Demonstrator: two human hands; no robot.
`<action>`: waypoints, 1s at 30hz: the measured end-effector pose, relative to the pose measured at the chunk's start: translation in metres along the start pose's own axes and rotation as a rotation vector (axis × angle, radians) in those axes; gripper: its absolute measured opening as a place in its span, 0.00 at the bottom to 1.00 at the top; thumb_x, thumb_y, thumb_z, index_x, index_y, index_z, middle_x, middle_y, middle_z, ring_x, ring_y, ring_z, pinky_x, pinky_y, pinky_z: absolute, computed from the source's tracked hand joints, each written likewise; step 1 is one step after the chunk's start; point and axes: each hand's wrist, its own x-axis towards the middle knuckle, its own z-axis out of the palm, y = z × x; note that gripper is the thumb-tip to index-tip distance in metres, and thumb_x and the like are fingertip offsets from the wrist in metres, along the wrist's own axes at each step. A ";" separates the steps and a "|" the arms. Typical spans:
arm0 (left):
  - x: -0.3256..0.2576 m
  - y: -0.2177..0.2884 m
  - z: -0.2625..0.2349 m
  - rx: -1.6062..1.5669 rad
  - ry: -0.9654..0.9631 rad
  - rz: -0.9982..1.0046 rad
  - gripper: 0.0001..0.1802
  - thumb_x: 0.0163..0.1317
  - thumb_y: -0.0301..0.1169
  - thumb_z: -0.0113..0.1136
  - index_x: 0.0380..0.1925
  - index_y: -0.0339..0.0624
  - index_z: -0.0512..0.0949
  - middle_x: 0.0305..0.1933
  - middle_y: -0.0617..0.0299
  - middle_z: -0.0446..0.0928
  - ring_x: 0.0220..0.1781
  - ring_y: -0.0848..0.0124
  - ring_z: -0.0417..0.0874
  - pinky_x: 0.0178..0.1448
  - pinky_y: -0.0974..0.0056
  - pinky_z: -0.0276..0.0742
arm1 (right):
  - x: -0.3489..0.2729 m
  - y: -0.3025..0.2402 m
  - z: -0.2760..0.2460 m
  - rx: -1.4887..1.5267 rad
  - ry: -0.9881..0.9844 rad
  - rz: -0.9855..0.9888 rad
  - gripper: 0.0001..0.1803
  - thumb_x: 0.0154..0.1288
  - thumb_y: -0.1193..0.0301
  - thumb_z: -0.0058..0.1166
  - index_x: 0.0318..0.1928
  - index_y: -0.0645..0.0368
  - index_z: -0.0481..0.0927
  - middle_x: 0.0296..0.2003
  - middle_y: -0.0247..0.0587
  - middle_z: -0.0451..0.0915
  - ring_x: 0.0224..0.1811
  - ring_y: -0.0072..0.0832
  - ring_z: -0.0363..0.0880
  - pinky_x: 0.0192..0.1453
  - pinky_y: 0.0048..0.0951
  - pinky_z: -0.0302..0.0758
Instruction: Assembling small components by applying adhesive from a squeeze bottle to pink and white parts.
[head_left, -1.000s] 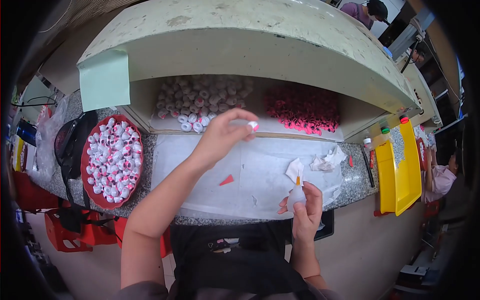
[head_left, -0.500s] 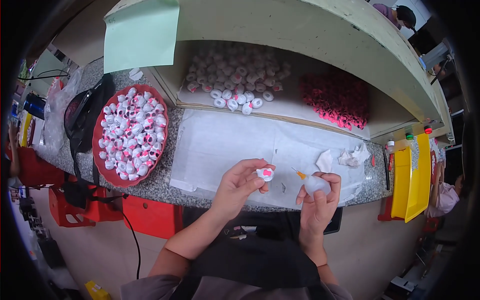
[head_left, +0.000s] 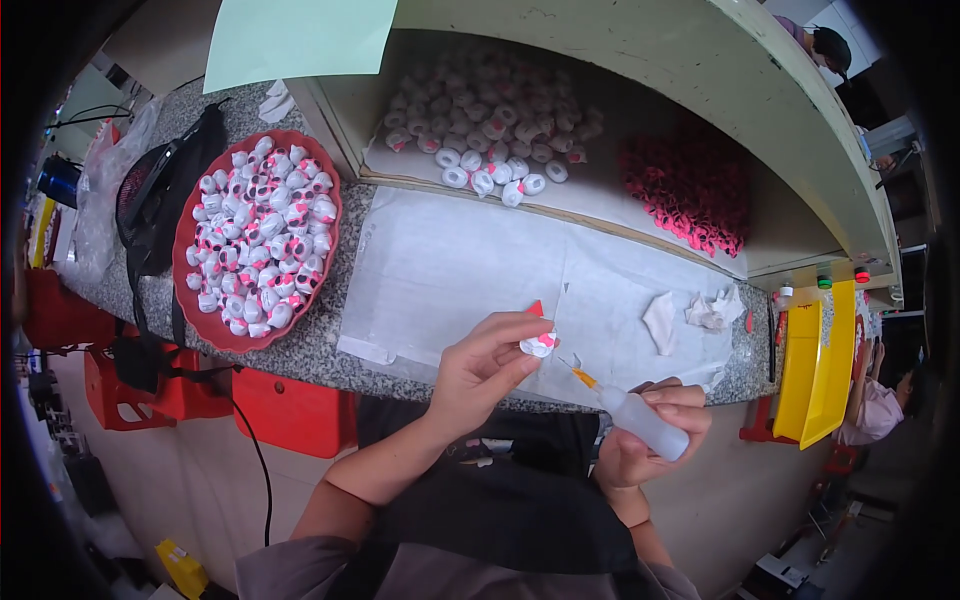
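Note:
Above the paper-covered bench, my left hand (head_left: pixel 485 370) pinches a small white figure head (head_left: pixel 538 345) with pink on it between thumb and fingers. A red pointed bit (head_left: pixel 536 308) shows just beyond those fingertips; whether it belongs to the head I cannot tell. My right hand (head_left: pixel 655 435) is wrapped round a translucent squeeze bottle (head_left: pixel 640 420), tilted with its orange needle tip (head_left: pixel 583 377) toward the head. The thin needle ends close to the head's lower right; contact is too fine to make out. White paper (head_left: pixel 450 270) lies beneath both hands.
A red scalloped bowl (head_left: pixel 183 285) of similar white heads stands at left. Under the shelf (head_left: pixel 640 50) lie piles of white heads (head_left: pixel 500 120) and pink-black pieces (head_left: pixel 690 200). Crumpled tissues (head_left: pixel 660 322) and a yellow tray (head_left: pixel 815 370) are at right; red stools (head_left: pixel 295 410) stand below.
My right hand has tipped the bottle over and brought its needle close to the white head. The head has turned in my left fingers, and the red bit now shows. The view has shifted slightly.

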 end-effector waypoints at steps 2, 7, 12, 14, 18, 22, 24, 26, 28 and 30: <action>0.000 0.000 -0.002 0.074 -0.046 0.051 0.17 0.53 0.16 0.48 0.45 0.31 0.69 0.52 0.54 0.63 0.51 0.70 0.69 0.52 0.69 0.66 | 0.000 -0.001 0.002 -0.053 -0.011 -0.028 0.22 0.44 0.61 0.62 0.33 0.56 0.63 0.28 0.38 0.63 0.26 0.22 0.64 0.29 0.23 0.67; -0.001 0.005 0.001 0.015 0.002 -0.021 0.18 0.51 0.18 0.52 0.45 0.29 0.67 0.47 0.50 0.68 0.48 0.67 0.72 0.52 0.66 0.67 | 0.000 -0.003 -0.002 0.004 -0.143 -0.049 0.25 0.37 0.73 0.67 0.35 0.56 0.66 0.32 0.39 0.68 0.25 0.26 0.70 0.29 0.22 0.72; -0.002 0.000 0.000 -0.152 0.028 -0.031 0.21 0.50 0.18 0.54 0.46 0.30 0.65 0.44 0.49 0.71 0.48 0.68 0.72 0.52 0.66 0.67 | -0.003 -0.003 0.003 -0.042 -0.149 -0.081 0.24 0.39 0.68 0.67 0.34 0.56 0.66 0.30 0.37 0.67 0.25 0.25 0.69 0.28 0.22 0.71; -0.002 0.002 0.001 -0.155 0.025 -0.037 0.21 0.49 0.18 0.54 0.45 0.30 0.65 0.45 0.48 0.71 0.48 0.67 0.72 0.53 0.66 0.67 | -0.003 -0.003 0.002 -0.090 -0.124 -0.089 0.23 0.42 0.63 0.65 0.33 0.56 0.65 0.28 0.36 0.66 0.24 0.24 0.66 0.26 0.22 0.69; -0.002 0.002 0.002 -0.152 0.028 -0.042 0.21 0.49 0.17 0.54 0.45 0.30 0.65 0.45 0.48 0.71 0.48 0.68 0.72 0.52 0.66 0.68 | -0.003 -0.001 -0.002 -0.023 -0.216 -0.095 0.26 0.34 0.75 0.69 0.36 0.56 0.67 0.33 0.39 0.69 0.27 0.28 0.72 0.29 0.22 0.72; -0.002 0.002 0.002 -0.143 0.021 -0.042 0.21 0.49 0.17 0.54 0.46 0.30 0.65 0.45 0.48 0.71 0.48 0.68 0.72 0.52 0.66 0.68 | -0.003 -0.001 -0.001 -0.026 -0.226 -0.085 0.26 0.34 0.75 0.69 0.36 0.57 0.67 0.34 0.39 0.69 0.27 0.29 0.72 0.29 0.22 0.72; -0.002 0.002 0.000 -0.138 0.022 -0.044 0.21 0.49 0.17 0.54 0.46 0.30 0.65 0.45 0.48 0.71 0.48 0.68 0.72 0.52 0.66 0.68 | -0.003 -0.001 -0.002 -0.032 -0.231 -0.081 0.26 0.34 0.75 0.69 0.36 0.57 0.67 0.33 0.39 0.69 0.27 0.29 0.72 0.28 0.22 0.72; -0.003 -0.001 -0.003 -0.131 -0.042 -0.017 0.21 0.51 0.15 0.51 0.48 0.30 0.64 0.50 0.49 0.68 0.52 0.67 0.70 0.55 0.66 0.66 | -0.003 -0.002 -0.003 -0.038 -0.236 -0.078 0.27 0.34 0.75 0.69 0.36 0.57 0.67 0.33 0.39 0.69 0.27 0.29 0.72 0.28 0.22 0.71; -0.003 -0.001 -0.004 -0.134 -0.040 -0.008 0.21 0.51 0.16 0.51 0.48 0.30 0.64 0.50 0.49 0.68 0.52 0.67 0.70 0.55 0.65 0.65 | -0.002 -0.002 -0.003 -0.026 -0.244 -0.073 0.27 0.33 0.76 0.69 0.36 0.57 0.67 0.33 0.39 0.68 0.27 0.29 0.72 0.28 0.23 0.71; -0.003 -0.001 -0.004 -0.139 -0.041 0.000 0.21 0.51 0.16 0.51 0.48 0.30 0.64 0.50 0.48 0.68 0.52 0.67 0.69 0.55 0.65 0.65 | -0.003 -0.001 -0.004 -0.025 -0.243 -0.078 0.27 0.33 0.77 0.68 0.36 0.57 0.67 0.33 0.39 0.68 0.27 0.29 0.71 0.28 0.23 0.71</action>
